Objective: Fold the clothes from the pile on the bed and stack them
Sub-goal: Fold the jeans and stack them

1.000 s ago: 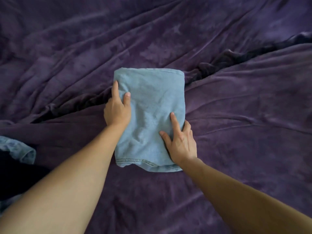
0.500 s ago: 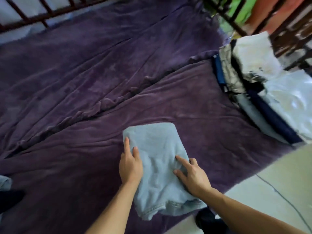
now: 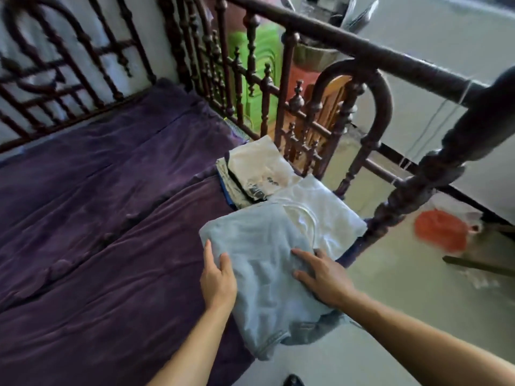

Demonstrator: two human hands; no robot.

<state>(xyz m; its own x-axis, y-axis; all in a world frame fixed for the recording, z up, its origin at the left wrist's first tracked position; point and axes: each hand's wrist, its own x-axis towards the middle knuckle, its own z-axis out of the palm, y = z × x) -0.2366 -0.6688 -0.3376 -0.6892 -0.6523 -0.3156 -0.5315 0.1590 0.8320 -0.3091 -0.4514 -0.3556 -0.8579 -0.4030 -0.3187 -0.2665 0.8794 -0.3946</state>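
At the bottom edge, tip of a dark shoe (image 3: 292, 381) on pale floor (image 3: 395, 310). Just above, two bare forearms reaching up the frame to the folded light-blue garment (image 3: 264, 274), low centre-right, its near hem hanging past the edge of the purple blanket (image 3: 106, 232) and over the floor. Left hand (image 3: 218, 280) on its left edge: thumb laid on top, forefinger straight along the side, other fingers out of sight beneath, pinching the fold. Right hand (image 3: 324, 280) flat on the right side, fingers spread and nearly straight on the cloth; tucked fingers beneath, if any, impossible to tell. Far corner of the blue garment overlapping a folded white garment (image 3: 326, 210), itself touching a second stack (image 3: 259, 168) topped by white printed cloth, mid-frame, close against the dark turned-wood bed rail (image 3: 359, 51). Carved bedpost (image 3: 418, 188) just right of the stacks, partly blocking the floor behind. Beyond the rail, upper centre, green plastic stools (image 3: 259, 59); at right, something orange in a clear bag (image 3: 440, 232), blurred. Half a second ago, blue garment alone on the blanket, well apart from the stacks; now up against them, view swung rightward.
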